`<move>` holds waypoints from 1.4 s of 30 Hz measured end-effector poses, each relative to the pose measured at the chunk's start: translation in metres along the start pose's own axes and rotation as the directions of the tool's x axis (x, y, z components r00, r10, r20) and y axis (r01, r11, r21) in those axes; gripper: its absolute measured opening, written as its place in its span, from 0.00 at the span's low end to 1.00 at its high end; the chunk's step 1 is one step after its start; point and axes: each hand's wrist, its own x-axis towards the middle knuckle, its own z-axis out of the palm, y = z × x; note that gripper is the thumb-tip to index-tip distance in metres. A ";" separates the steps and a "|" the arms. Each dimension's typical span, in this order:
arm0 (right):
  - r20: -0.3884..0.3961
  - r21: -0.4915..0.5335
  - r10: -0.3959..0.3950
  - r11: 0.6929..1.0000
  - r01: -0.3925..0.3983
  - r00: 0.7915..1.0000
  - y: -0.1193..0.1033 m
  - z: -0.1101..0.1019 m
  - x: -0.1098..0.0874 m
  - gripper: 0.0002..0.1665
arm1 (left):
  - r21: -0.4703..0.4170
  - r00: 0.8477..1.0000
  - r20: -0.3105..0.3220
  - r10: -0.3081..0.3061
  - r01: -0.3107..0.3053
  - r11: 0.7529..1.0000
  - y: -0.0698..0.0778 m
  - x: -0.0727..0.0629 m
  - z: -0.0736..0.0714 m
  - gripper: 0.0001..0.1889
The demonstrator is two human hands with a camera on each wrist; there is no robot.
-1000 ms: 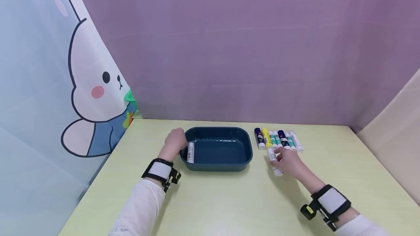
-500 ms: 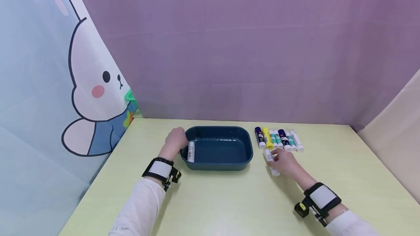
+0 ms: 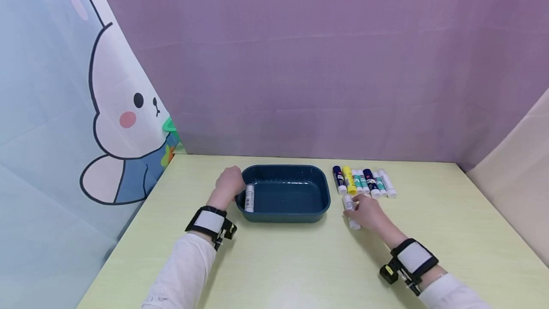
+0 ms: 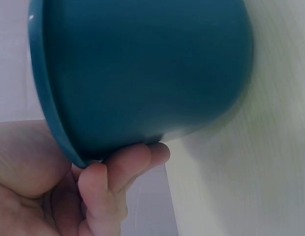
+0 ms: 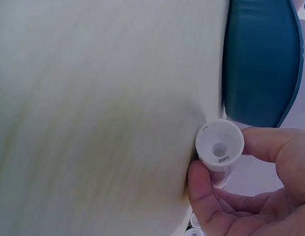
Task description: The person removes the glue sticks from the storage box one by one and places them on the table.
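Observation:
At the tray's left end, my left hand (image 3: 227, 187) grips the rim of a dark teal plastic tray (image 3: 283, 218). In the left wrist view, its fingers (image 4: 128, 164) curl against the tray's outer wall, and the thumb lies mostly behind the rim. One white glue stick (image 3: 249, 199) stands inside the tray against the left wall. To the tray's right, my right hand (image 3: 369, 213) pinches another white glue stick (image 3: 349, 203) between thumb and fingers, low over the table. The right wrist view shows that stick's round white end (image 5: 220, 142) facing the camera.
Several glue sticks lie side by side beyond my right hand, among them a dark blue one (image 3: 340, 179), a yellow one (image 3: 349, 180) and a white one (image 3: 387, 184). The pale table (image 3: 291, 266) meets a purple curtain (image 3: 300, 70) at the back.
My right hand has shifted a little left with the glue stick, away from the front of the yellow one and closer to the tray. My left hand and the tray have stayed put.

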 end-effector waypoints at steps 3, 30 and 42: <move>0.006 -0.002 0.005 1.000 -0.005 1.000 0.000 0.001 0.001 0.31 | -0.002 1.000 -0.002 -0.001 0.001 1.000 0.000 0.000 0.000 0.11; 0.034 -0.008 0.037 0.999 -0.037 0.999 0.000 0.004 0.001 0.33 | 0.008 1.000 0.000 -0.010 0.010 1.000 0.000 0.001 0.001 0.12; 0.034 0.013 0.036 0.999 -0.036 0.999 0.005 0.000 0.000 0.34 | 0.020 1.000 0.011 -0.011 0.011 1.000 0.002 0.002 0.001 0.12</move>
